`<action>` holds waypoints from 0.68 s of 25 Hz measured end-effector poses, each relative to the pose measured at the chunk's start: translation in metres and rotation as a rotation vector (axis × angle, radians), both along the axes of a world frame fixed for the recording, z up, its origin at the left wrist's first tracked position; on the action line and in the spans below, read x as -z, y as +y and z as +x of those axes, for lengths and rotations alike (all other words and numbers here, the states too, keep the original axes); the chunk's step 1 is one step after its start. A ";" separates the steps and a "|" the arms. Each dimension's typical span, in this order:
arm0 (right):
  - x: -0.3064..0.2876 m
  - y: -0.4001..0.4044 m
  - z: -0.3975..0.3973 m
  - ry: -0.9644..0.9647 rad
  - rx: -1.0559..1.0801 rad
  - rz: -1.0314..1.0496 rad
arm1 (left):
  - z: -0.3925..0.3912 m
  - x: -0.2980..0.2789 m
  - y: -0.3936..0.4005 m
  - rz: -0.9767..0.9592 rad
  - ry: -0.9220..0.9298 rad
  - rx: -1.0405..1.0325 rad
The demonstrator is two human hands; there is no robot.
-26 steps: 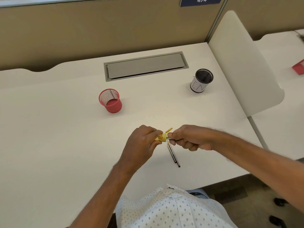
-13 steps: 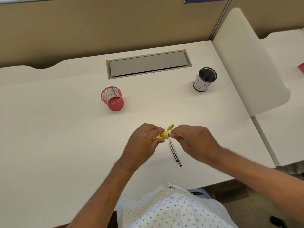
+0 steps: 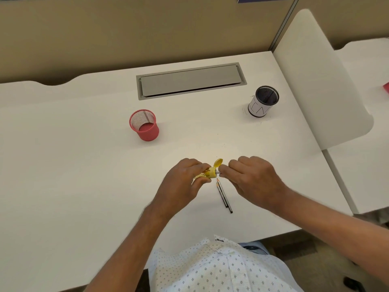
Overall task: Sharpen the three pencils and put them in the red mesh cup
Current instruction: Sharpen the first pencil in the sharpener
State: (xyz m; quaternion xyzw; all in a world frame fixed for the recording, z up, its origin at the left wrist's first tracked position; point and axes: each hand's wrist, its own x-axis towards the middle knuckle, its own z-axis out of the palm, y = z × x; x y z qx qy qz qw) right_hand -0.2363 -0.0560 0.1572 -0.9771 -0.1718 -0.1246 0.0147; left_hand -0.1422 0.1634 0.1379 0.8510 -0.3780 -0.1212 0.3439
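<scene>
My left hand grips a small yellow sharpener whose lid stands flipped up. My right hand pinches a pencil that enters the sharpener's end; only a short grey bit shows between the fingers and the sharpener. Two dark pencils lie side by side on the white desk just below my hands, tips pointing away from me. The red mesh cup stands upright and empty at the far left of my hands.
A black mesh cup with a white label stands at the far right. A grey cable flap is set into the desk's back. A white divider panel rises along the right edge. The near edge runs by my shirt.
My right hand has turned over the pencil, wrist rolling so the knuckles face up. The left hand and sharpener stay in place. The camera has tilted down slightly.
</scene>
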 end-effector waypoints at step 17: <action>-0.008 0.002 -0.002 0.058 0.004 -0.017 | -0.001 0.000 0.001 0.019 -0.018 0.005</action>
